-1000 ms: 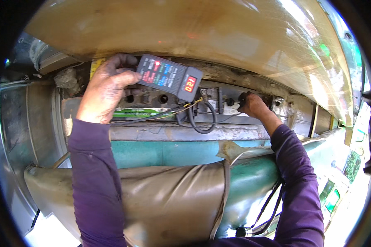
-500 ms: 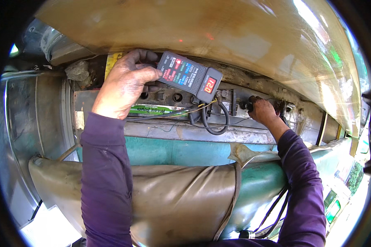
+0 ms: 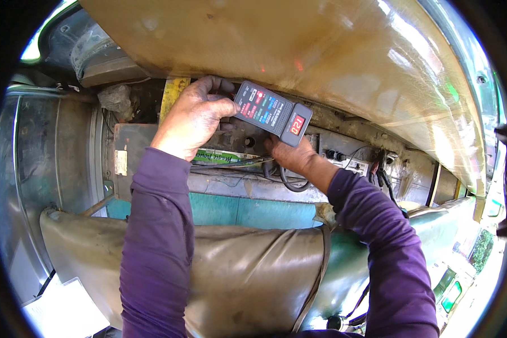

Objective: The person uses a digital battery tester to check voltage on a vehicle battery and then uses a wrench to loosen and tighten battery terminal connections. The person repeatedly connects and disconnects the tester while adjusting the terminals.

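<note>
My left hand [image 3: 194, 118] grips a dark grey handheld meter [image 3: 267, 112] with coloured labels and a lit red display. My right hand [image 3: 301, 158] has its fingers bent at the black cable and terminal area just beneath the meter; what they hold is hidden. Both hands are over a long dirty battery [image 3: 132, 149] with a green label strip, round openings and wires. A thick black cable loop [image 3: 287, 181] hangs below my right hand. A red clamp [image 3: 373, 172] with black leads shows on the battery's right part.
A yellowed panel [image 3: 293, 34] arches overhead. A brown cover [image 3: 253, 270] over a padded edge lies across the front, beside green padding [image 3: 349, 253]. A metal wall [image 3: 56, 158] stands at left. A yellow strip [image 3: 172, 93], a crumpled bag [image 3: 115, 101] and white sheet [image 3: 67, 307] also show.
My right hand has moved left, away from the black knobs on the right to beneath the meter. My left hand and the meter appear further right in the picture.
</note>
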Action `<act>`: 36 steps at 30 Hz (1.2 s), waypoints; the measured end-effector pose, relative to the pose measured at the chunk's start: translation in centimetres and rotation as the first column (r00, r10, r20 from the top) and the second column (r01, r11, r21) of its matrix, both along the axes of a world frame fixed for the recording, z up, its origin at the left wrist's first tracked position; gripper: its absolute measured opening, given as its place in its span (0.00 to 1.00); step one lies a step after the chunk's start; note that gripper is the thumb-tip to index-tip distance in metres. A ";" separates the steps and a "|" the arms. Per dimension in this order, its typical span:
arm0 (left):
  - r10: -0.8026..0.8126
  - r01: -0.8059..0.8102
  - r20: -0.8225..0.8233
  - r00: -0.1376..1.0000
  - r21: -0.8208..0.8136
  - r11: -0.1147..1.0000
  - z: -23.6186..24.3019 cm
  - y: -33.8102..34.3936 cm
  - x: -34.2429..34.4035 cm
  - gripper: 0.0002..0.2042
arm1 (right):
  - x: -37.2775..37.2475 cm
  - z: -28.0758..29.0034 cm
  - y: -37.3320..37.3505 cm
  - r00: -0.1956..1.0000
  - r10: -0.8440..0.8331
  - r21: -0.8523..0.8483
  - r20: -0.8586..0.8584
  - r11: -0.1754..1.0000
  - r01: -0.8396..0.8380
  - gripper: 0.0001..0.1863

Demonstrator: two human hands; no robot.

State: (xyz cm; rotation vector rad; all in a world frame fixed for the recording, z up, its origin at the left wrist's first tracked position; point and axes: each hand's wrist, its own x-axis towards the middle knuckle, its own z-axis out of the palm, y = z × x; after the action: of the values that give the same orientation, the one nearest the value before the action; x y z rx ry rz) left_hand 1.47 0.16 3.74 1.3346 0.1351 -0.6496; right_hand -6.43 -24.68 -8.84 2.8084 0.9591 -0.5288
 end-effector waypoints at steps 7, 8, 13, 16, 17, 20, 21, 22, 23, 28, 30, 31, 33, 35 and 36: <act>-0.004 0.004 0.023 1.000 -0.001 1.000 -0.5 0.1 0.0 0.16 | -1.1 -0.3 2.4 0.975 -0.202 -0.090 -0.093 0.977 0.194 0.16; 0.001 -0.001 0.022 1.000 -0.006 1.000 -0.6 0.0 0.0 0.16 | -1.0 -0.4 2.4 0.956 -0.256 -0.130 -0.143 0.963 0.238 0.15; -0.056 0.055 0.045 0.997 0.020 0.998 -0.9 0.1 0.2 0.17 | -0.3 -0.5 2.2 0.911 -0.324 -0.047 -0.253 0.945 0.323 0.15; -0.076 0.075 0.032 0.997 0.042 0.996 -0.9 0.2 0.2 0.17 | -0.1 0.0 2.1 0.918 -0.268 -0.057 -0.291 0.963 0.263 0.15; -0.081 0.079 0.041 0.996 0.042 0.996 -0.9 0.2 0.1 0.17 | -0.1 0.2 2.2 0.920 -0.242 -0.072 -0.307 0.970 0.231 0.15; -0.041 0.041 -0.013 0.999 -0.018 0.999 -0.8 0.1 -0.1 0.14 | -0.1 0.7 2.5 0.939 -0.209 -0.076 -0.275 0.978 0.195 0.15; -0.039 0.038 -0.016 0.999 -0.017 0.999 -0.8 0.0 -0.1 0.14 | -0.1 0.9 2.5 0.940 -0.210 -0.070 -0.268 0.978 0.198 0.15; -0.037 0.037 -0.018 0.999 -0.016 0.999 -0.7 -0.1 -0.1 0.14 | -0.2 1.0 2.5 0.940 -0.214 -0.066 -0.265 0.977 0.204 0.15; -0.030 0.029 -0.022 0.999 -0.008 1.000 -0.7 -0.2 -0.1 0.14 | -0.3 1.0 2.4 0.944 -0.219 -0.052 -0.248 0.976 0.213 0.16; -0.040 0.040 0.016 0.999 0.001 0.999 -0.4 -0.1 -0.1 0.14 | -1.4 1.4 2.1 0.976 -0.136 -0.089 -0.169 0.988 0.123 0.18; -0.102 0.102 -0.003 0.995 0.032 0.994 -0.4 0.0 0.0 0.18 | -1.7 1.5 2.2 0.978 -0.123 -0.088 -0.170 0.990 0.109 0.18; -0.090 0.090 0.010 0.996 0.028 0.996 -0.4 0.0 0.0 0.16 | -1.7 1.5 2.4 0.976 -0.129 -0.112 -0.175 0.988 0.111 0.19; -0.071 0.070 0.022 0.997 0.027 0.997 -0.6 0.0 0.0 0.13 | -1.6 1.4 2.7 0.971 -0.146 -0.157 -0.188 0.981 0.117 0.20; -0.057 0.054 0.084 0.995 0.042 0.998 -0.9 0.0 0.1 0.13 | -1.4 1.1 3.1 0.943 -0.234 -0.128 -0.238 0.970 0.208 0.22; -0.062 0.058 0.100 0.993 0.045 0.997 -1.0 0.1 0.1 0.13 | -1.2 1.0 3.2 0.931 -0.254 -0.119 -0.262 0.966 0.230 0.22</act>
State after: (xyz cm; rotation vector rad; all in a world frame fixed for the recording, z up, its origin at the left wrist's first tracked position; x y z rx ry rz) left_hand 1.57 0.22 2.78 1.4140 0.0269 -0.6317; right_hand -7.67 -21.44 -7.86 2.8385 0.6093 -0.9900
